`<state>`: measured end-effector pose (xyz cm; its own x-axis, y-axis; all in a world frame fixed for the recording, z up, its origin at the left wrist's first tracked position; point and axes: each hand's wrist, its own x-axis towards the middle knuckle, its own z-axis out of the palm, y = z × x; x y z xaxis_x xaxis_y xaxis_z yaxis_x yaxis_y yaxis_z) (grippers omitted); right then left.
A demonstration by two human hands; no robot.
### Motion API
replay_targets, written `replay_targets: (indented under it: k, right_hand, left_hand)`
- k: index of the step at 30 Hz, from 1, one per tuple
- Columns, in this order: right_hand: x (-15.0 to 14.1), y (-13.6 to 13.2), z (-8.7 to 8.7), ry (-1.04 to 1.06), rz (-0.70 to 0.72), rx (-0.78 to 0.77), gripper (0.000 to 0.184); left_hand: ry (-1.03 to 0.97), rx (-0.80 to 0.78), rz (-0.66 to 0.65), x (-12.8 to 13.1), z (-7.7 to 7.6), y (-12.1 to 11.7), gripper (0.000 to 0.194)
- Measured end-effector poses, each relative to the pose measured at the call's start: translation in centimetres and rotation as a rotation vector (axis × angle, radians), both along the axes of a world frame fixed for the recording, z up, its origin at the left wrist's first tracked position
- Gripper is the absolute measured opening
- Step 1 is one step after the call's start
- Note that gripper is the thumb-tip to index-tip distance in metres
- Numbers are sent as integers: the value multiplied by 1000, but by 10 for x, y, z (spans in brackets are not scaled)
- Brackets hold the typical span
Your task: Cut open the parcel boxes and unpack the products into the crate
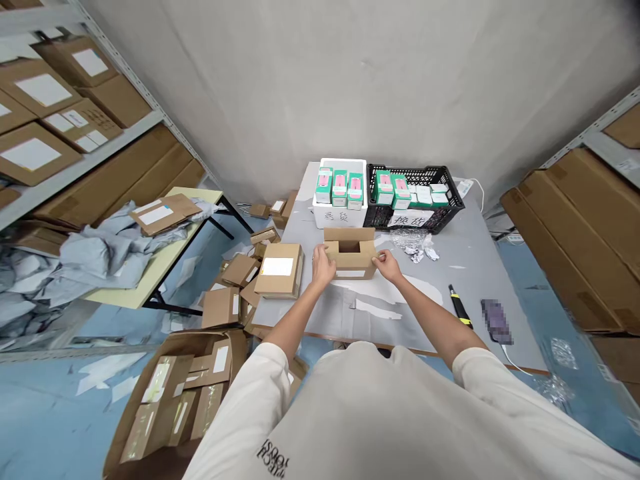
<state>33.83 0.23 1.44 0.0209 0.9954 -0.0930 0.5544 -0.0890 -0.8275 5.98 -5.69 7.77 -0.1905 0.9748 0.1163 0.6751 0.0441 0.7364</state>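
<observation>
Left hand [324, 265] and right hand [387, 265] are clasping both ends of an open cardboard box [350, 263] on the grey counter [480, 300], with a sealed carton [279, 272] just left, and a white bin [339, 217] and black crate [453, 200] behind!

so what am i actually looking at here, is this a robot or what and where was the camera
No robot here: those are a person's own two bare hands, and the single picture comes from a camera worn on their head, looking forward and down, so the white shirt at the bottom is theirs. The left hand and right hand hold an open cardboard box between them at a grey table. Further along the table stand a white box and a black plastic crate, both holding small teal-and-white packs. A closed carton with a white label sits left of the hands.
</observation>
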Motion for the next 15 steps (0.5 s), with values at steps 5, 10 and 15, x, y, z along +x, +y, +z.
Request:
replay_targets:
  k: [5,10,15]
  right_hand:
    - [-10,1,-10,-177,-118,36,43]
    - [-16,-7,-19,-197,-30,97,23]
    - [-19,-13,-19,-238,34,98,26]
  left_hand:
    - [174,-203,-91,1,-23,-2,56]
    - [229,-358,-140,0,-44,-4,66]
    - [222,-344,-133,6,-45,-11,70]
